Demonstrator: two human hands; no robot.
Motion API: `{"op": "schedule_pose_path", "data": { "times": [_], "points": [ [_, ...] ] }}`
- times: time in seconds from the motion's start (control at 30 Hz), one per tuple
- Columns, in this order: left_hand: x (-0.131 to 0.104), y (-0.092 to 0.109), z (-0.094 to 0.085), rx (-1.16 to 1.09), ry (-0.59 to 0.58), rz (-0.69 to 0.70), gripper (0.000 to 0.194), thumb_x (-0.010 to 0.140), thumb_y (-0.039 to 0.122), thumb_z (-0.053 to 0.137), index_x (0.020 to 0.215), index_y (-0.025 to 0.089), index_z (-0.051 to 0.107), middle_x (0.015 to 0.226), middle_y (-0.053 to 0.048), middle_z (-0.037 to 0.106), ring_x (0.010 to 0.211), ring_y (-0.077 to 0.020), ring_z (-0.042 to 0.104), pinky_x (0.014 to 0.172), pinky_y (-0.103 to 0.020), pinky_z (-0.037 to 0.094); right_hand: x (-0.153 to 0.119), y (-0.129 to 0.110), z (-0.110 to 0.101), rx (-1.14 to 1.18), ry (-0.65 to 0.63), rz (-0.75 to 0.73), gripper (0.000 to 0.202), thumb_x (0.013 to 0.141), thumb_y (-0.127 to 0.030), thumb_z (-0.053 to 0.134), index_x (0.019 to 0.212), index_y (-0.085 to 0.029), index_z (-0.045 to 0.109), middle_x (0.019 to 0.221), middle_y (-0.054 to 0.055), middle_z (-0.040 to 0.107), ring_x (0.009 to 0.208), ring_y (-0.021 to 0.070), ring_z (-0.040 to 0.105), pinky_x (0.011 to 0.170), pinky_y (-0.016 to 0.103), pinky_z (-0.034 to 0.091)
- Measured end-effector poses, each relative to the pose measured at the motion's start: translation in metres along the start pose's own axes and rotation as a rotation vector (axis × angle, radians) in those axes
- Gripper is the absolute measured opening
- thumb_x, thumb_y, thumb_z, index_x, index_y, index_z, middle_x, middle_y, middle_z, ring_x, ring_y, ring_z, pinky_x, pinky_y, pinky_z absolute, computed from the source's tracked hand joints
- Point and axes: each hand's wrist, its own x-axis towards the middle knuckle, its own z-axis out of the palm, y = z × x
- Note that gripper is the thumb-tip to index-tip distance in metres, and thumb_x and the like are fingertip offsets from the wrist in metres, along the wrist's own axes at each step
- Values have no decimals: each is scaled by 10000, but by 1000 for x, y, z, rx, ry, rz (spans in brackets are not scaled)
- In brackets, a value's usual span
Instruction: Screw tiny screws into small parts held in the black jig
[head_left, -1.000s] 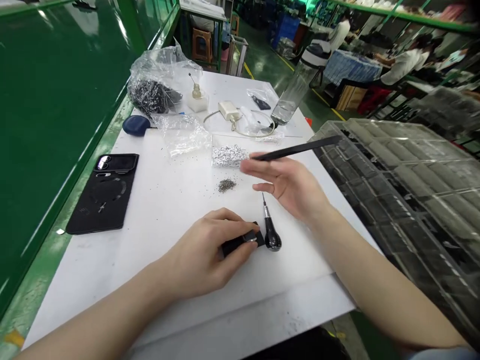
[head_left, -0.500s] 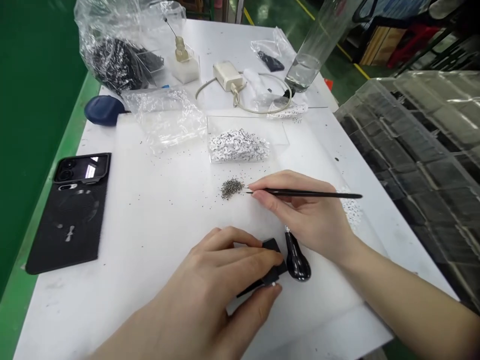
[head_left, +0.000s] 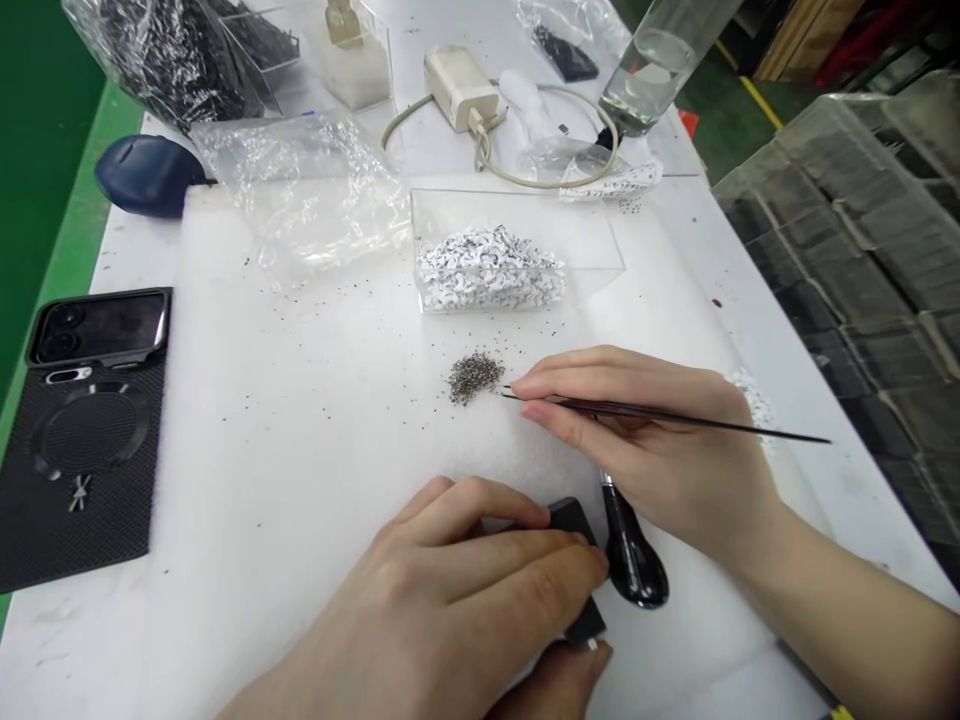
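Observation:
Black tweezers (head_left: 675, 412) are held in my right hand (head_left: 660, 430), closed round them, their tips just right of a pile of tiny dark metallic pieces (head_left: 474, 377) on the white foam sheet (head_left: 315, 470). At the lower middle, my left hand (head_left: 457, 590) grips a small black block (head_left: 576, 520), with a small white piece showing at its lower end by my thumb. Beside the block, under my right hand, lies a tool with a glossy black handle (head_left: 634, 550). A clear tray (head_left: 592, 240) of small white pieces sits behind the pile.
A black phone (head_left: 94, 430) lies at the left, with a dark blue object (head_left: 150, 175) behind it. Across the back are plastic bags (head_left: 315, 200), a charger with cable (head_left: 461, 88) and a clear cylinder of liquid (head_left: 660, 70). Clear compartment boxes (head_left: 847, 250) stand at the right.
The view has moved closer and shifted. The tweezers' rear end now tilts lower to the right, their tips still beside the pile. My left hand still grips the black block.

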Motion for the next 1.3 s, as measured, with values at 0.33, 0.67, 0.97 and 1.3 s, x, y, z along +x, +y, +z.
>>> {"op": "schedule_pose_path", "data": {
  "times": [0.33, 0.67, 0.97, 1.3],
  "points": [
    [1, 3, 2, -22, -1, -8, 218, 960, 160, 693, 1162, 195, 769, 1080, -42, 841, 1043, -212, 736, 951, -305, 658, 1, 3, -2, 39, -24, 5, 229, 886, -92, 809, 1005, -284, 848, 1061, -35, 840, 987, 130, 783, 935, 234, 648],
    [0, 0, 1, -52, -17, -3, 243, 960, 160, 688, 1194, 178, 755, 1076, -9, 826, 1064, -175, 703, 1034, -261, 614, 1, -1, -2, 48, 22, 109, 164, 884, -152, 827, 968, -293, 837, 1016, -35, 843, 968, 141, 792, 825, 224, 672],
    [3, -1, 3, -58, -27, 7, 175, 960, 148, 687, 1114, 193, 754, 1022, -12, 829, 1026, -172, 740, 1014, -269, 625, 0, 2, -2, 15, 25, 111, 126, 892, -198, 829, 946, -311, 838, 1008, -31, 843, 964, 167, 792, 813, 255, 680],
    [0, -4, 9, -30, 24, 30, 98, 941, 144, 692, 1020, 168, 746, 983, -2, 813, 995, -146, 723, 1005, -214, 601, 0, 1, 0, -34, 41, 109, 124, 890, -206, 836, 947, -315, 841, 1009, -44, 843, 958, 145, 790, 820, 216, 675]
  ]
}}
